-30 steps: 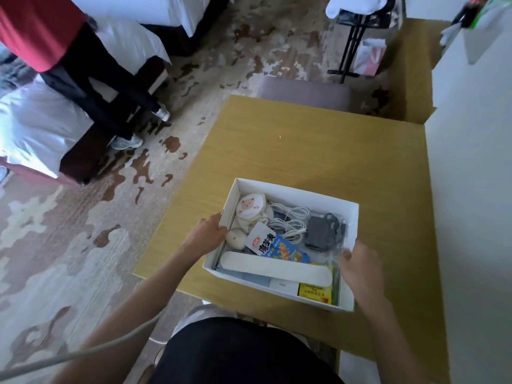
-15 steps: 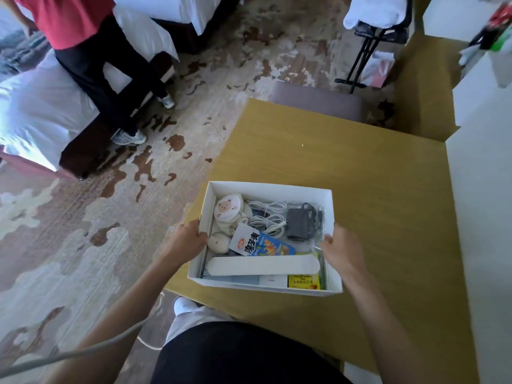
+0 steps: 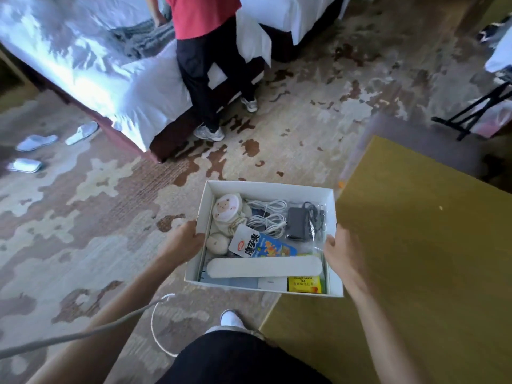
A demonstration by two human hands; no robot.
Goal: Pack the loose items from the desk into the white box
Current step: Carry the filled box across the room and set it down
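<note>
The white box (image 3: 266,187) is held in the air, just left of the wooden desk (image 3: 415,245) and over the carpet. My left hand (image 3: 184,242) grips its left wall and my right hand (image 3: 342,253) grips its right wall. Inside lie a plush sheep toy (image 3: 225,210), coiled white cables (image 3: 267,217), a black charger in a clear bag (image 3: 300,223), a blue and white snack packet (image 3: 260,245), a long white flat piece (image 3: 264,266) and a yellow tea box (image 3: 304,284).
A person in a red top and dark trousers (image 3: 205,51) stands by a white bed (image 3: 83,59) beyond the box. White slippers (image 3: 36,141) lie on the carpet at the left. A black folding stand (image 3: 476,112) is at the far right. A grey cable (image 3: 83,333) crosses my left arm.
Both hands have carried the box leftward off the desk top, so it now hangs beside the desk's left edge. My view has swung left toward the bed.
</note>
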